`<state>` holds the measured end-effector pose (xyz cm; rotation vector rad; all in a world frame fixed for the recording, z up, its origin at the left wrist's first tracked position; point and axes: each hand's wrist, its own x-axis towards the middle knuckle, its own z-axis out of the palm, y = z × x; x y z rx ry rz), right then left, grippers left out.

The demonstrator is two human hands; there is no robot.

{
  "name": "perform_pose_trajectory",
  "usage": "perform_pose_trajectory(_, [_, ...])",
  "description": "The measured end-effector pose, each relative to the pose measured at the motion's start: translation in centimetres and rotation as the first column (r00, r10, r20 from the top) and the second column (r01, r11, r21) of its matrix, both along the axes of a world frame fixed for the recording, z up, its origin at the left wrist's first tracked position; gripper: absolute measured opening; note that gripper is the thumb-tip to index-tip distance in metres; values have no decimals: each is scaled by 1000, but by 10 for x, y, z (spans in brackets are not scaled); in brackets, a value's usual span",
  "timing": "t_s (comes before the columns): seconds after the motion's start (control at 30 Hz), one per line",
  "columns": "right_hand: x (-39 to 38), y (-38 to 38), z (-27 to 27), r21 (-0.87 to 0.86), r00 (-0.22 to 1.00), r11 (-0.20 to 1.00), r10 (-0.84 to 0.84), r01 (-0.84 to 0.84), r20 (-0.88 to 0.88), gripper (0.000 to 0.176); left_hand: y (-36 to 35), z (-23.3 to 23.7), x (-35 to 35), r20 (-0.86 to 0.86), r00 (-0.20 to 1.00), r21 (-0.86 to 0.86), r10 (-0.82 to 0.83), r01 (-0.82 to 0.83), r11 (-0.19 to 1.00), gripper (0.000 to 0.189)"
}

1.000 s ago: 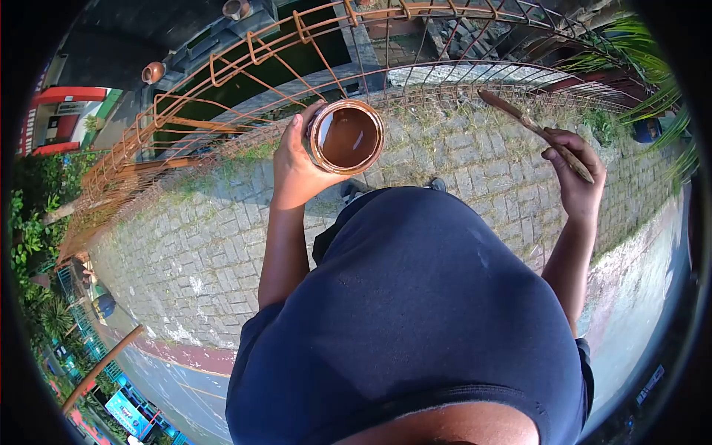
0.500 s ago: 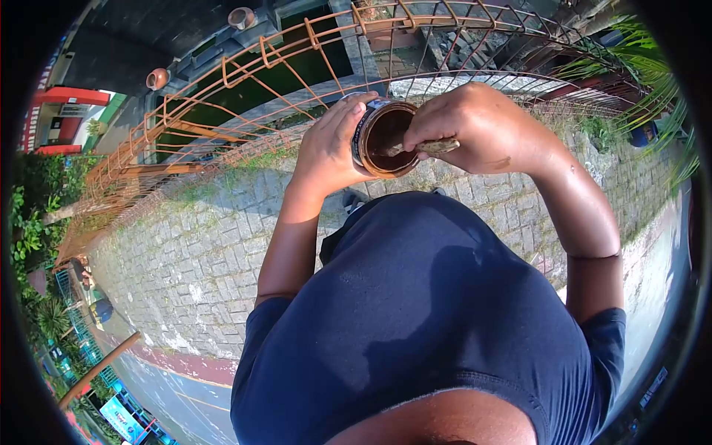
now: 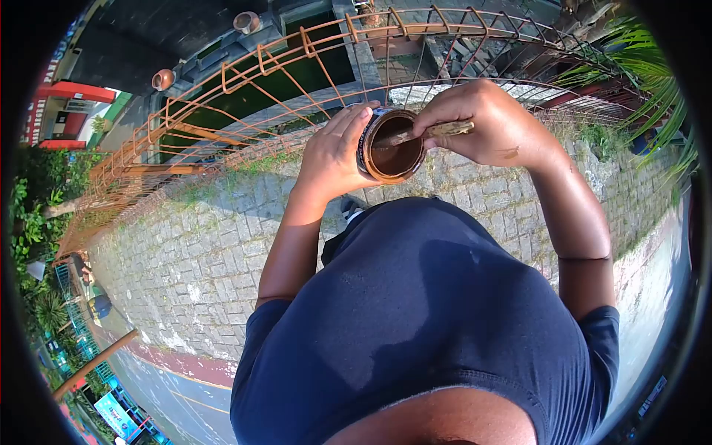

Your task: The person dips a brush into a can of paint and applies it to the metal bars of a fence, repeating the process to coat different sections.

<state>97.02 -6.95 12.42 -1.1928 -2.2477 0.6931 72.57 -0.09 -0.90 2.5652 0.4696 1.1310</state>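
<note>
My left hand (image 3: 337, 148) is wrapped round the side of a paint can (image 3: 391, 178), which is tilted so that its mouth faces me. Brown paint coats the inside and the rim. Between the thumb and fingers of my right hand (image 3: 486, 122) is a paintbrush (image 3: 449, 129) with a smeared, worn handle. Its lower part reaches into the can, and the bristles are hidden there. A brown smear marks the back of my right wrist.
A rusty wire fence (image 3: 222, 81) curves past just beyond the can. Behind it lie dark green water (image 3: 297, 85) and clay pots (image 3: 245, 22). Block paving (image 3: 200, 259) runs underfoot, and palm leaves (image 3: 645, 67) hang at the right.
The brush has shifted within the can, and more of its lower part shows now. My right hand has moved slightly right. The can has turned a little, showing more of its inside.
</note>
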Motion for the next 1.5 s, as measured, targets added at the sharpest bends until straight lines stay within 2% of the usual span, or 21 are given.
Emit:
perform_pose_trajectory(0.1, [26, -21, -20, -119, 941, 966, -250, 227, -228, 17, -5, -5, 6, -38, 996, -28, 75, -77, 997, 128])
perform_pose_trajectory(0.13, [34, -31, -26, -167, 919, 944, -319, 285, -233, 17, -7, -6, 10, -44, 994, -46, 97, -99, 994, 129])
perform_pose_trajectory(0.27, [65, -67, -42, -73, 911, 939, -344, 336, -230, 19, -14, -5, 27, -117, 985, -44, 129, -135, 990, 127])
perform_pose_trajectory(0.57, [127, -111, -59, -155, 833, 872, -489, 464, -259, 20, -41, -14, 74, -126, 975, -85, 185, -196, 977, 125])
perform_pose_trajectory(0.67, [133, -115, -54, -126, 817, 884, -465, 451, -341, 20, -51, -12, 85, -149, 968, -103, 202, -218, 970, 129])
perform_pose_trajectory(0.77, [131, -110, -37, 59, 943, 962, -247, 266, -223, 19, -60, -9, 97, -154, 960, -111, 233, -251, 962, 131])
perform_pose_trajectory(0.8, [126, -111, -30, 90, 964, 965, -232, 245, -130, 18, -62, -8, 100, -161, 957, -114, 243, -263, 958, 132])
perform_pose_trajectory(0.83, [126, -110, -26, 216, 989, 968, -138, 125, 44, 16, -62, -6, 102, -158, 959, -128, 234, -255, 958, 132])
perform_pose_trajectory(0.9, [125, -109, -16, 286, 946, 950, 26, -124, 323, 13, -62, -3, 105, -154, 965, -159, 211, -235, 959, 132])
perform_pose_trajectory(1.0, [128, -109, -19, 249, 857, 923, 138, -292, 496, 14, -63, 3, 106, -297, 923, -98, 245, -284, 954, 141])
perform_pose_trajectory(1.13, [134, -111, -6, 263, 818, 895, 167, -360, 551, 14, -70, 8, 104, -288, 909, -105, 301, -342, 934, 138])
perform_pose_trajectory(1.27, [139, -117, -4, 263, 818, 896, 166, -358, 550, 10, -79, 13, 102, -282, 891, -119, 355, -400, 909, 137])
perform_pose_trajectory(1.37, [146, -118, -11, 288, 869, 912, 125, -291, 479, 7, -78, 7, 96, -263, 890, -152, 372, -419, 895, 139])
perform_pose_trajectory(1.4, [150, -119, -14, 227, 874, 939, 128, -259, 468, 9, -77, 6, 93, -265, 883, -172, 387, -438, 882, 138])
perform_pose_trajectory(1.47, [158, -120, -41, 172, 981, 985, -13, -22, 196, 20, -75, 3, 86, -264, 872, -206, 412, -469, 859, 137])
perform_pose_trajectory(1.5, [161, -121, -58, 119, 993, 988, -101, 94, 57, 25, -73, 2, 82, -259, 867, -221, 425, -482, 848, 138])
